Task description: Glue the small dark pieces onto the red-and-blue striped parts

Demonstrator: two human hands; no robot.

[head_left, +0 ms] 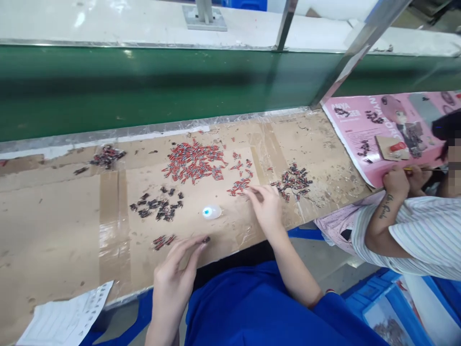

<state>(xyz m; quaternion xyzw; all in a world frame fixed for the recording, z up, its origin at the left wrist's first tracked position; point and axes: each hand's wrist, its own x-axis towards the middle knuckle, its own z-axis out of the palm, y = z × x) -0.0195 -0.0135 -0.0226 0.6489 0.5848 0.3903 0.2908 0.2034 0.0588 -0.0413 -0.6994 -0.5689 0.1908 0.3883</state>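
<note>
My left hand is closed in a pinch on a small dark part above the front edge of the bench. My right hand has its thumb and fingers together at a small cluster of red pieces; what lies between the fingertips is hidden. Beyond it spreads a larger heap of red pieces. A small white bottle with a blue tip lies between my hands. Black parts are scattered left of the bottle, with a few red-and-black parts nearer me.
Dark-and-red parts lie right of my right hand, another dark pile at back left. A printed paper hangs over the front edge. A green panel borders the cardboard-covered bench. At right, a co-worker works over a pink poster.
</note>
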